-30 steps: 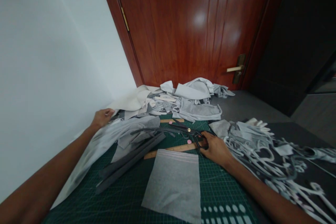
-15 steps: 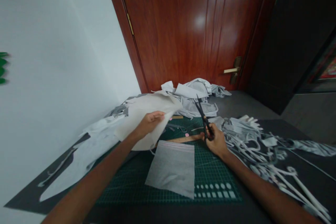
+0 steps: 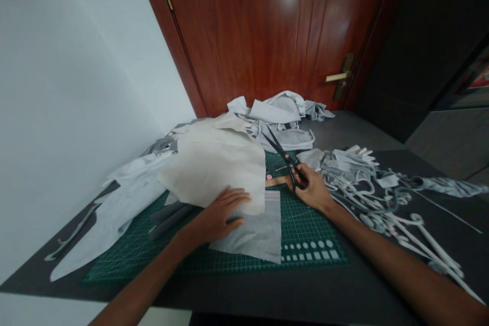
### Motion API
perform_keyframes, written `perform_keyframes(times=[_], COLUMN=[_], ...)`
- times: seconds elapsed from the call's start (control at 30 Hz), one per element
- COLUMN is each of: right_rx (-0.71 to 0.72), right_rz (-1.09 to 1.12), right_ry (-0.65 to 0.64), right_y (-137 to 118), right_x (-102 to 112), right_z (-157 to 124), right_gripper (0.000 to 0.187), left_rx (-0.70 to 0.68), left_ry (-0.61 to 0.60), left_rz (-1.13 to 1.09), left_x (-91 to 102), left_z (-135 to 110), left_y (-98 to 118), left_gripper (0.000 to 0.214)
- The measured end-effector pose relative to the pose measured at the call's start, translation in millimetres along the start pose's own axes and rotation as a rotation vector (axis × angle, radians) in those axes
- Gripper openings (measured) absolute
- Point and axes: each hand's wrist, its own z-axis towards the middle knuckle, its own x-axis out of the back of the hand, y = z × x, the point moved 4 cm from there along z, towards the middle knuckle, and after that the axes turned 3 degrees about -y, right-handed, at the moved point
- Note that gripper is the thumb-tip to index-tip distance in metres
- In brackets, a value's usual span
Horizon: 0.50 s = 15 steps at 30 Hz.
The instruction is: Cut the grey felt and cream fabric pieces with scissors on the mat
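Observation:
My left hand [image 3: 223,212] lies with fingers stretched out on the lower edge of a cream fabric piece [image 3: 217,168], nothing gripped in it. Part of that fabric covers a grey fabric piece [image 3: 260,232] with pink lines along its top edge. In my right hand [image 3: 311,188] is a pair of black scissors [image 3: 286,156], fingers in the handles, blades parted and pointing up and left. Under the scissors runs a wooden ruler [image 3: 275,181], mostly hidden by the cream fabric and my right hand. A green cutting mat [image 3: 305,229] lies beneath everything.
Grey and white fabric [image 3: 278,112] is heaped at the back by the wooden door [image 3: 248,30]. Tangled fabric strips [image 3: 378,198] cover the right side of the dark table [image 3: 305,290]. White fabric [image 3: 114,219] lies along the left wall. Dark grey rolls [image 3: 171,216] sit left of my left hand.
My left hand has let go of the cream fabric, which it held raised, and now rests flat on it. The fabric has come down over part of the grey piece. The scissors have tilted left.

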Motion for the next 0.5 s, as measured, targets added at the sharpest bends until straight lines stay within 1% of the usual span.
perform_keyframes(times=[0.1, 0.17, 0.2, 0.27, 0.37, 0.4, 0.5], right_rx=[0.03, 0.044, 0.048, 0.049, 0.042, 0.047, 0.07], right_rz=[-0.043, -0.062, -0.068, -0.063, -0.031, -0.022, -0.015], right_ry=[-0.043, -0.057, -0.06, -0.061, -0.048, -0.04, -0.024], right_y=[0.0, -0.6, -0.9, -1.0, 0.1, 0.4, 0.5], right_x=[-2.3, -3.0, -3.0, -3.0, -2.6, -2.4, -2.4], right_z=[-1.8, -2.4, -2.4, -2.0, -1.3, -1.2, -1.5], right_gripper=[0.02, 0.021, 0.022, 0.022, 0.021, 0.021, 0.02], left_rx=[-0.095, -0.132, -0.134, -0.092, 0.009, 0.02, -0.035], left_ry=[0.012, 0.012, 0.008, 0.014, 0.04, 0.039, 0.015], left_rz=[0.109, 0.188, 0.222, 0.263, 0.249, 0.23, 0.155], left_x=[-0.3, -0.2, -0.1, 1.0, 1.1, -0.6, -9.8], left_z=[11.6, 17.2, 19.5, 23.8, 32.1, 35.9, 49.6], left_y=[-2.2, -4.0, -4.7, -5.1, -2.4, -0.7, 3.2], left_gripper=[0.028, 0.023, 0.024, 0.027, 0.024, 0.022, 0.018])
